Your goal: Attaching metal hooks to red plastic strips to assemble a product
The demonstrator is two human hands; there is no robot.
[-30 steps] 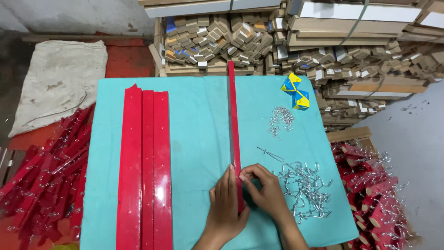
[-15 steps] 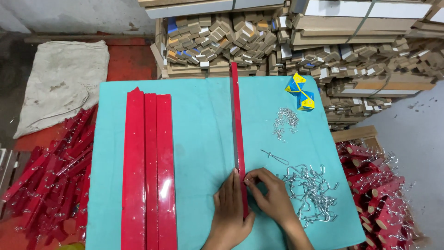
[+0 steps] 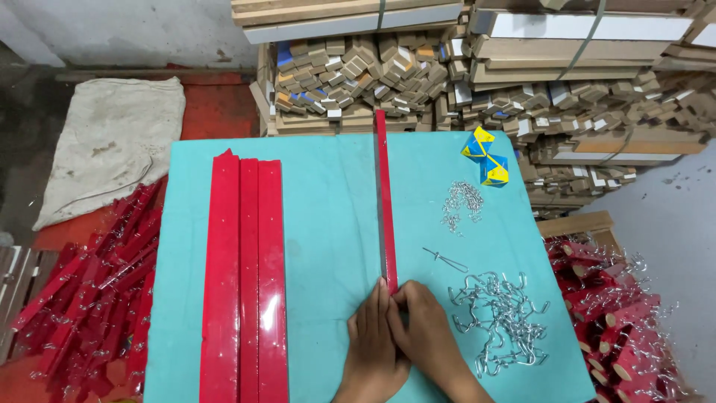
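Nearby, hooks (image 3: 501, 321) beside red strip (image 3: 383, 201)

Teal table (image 3: 328, 224) at centre. Three long red strips (image 3: 248, 283) side by side on left half, running front to back. Two small blue-and-yellow boxes (image 3: 485, 158) near far right corner, touching. Small heap of silver screws (image 3: 461, 203) just in front of boxes. Single thin metal tool (image 3: 446, 260) lying apart. Off left edge: pile of red strips with hooks (image 3: 89, 291) on floor; beyond it a grey-white sack (image 3: 112, 145). Off right edge: second pile of red pieces with hooks (image 3: 626, 313). Behind table: stacked bundles of wooden slats (image 3: 522, 82), some strapped.
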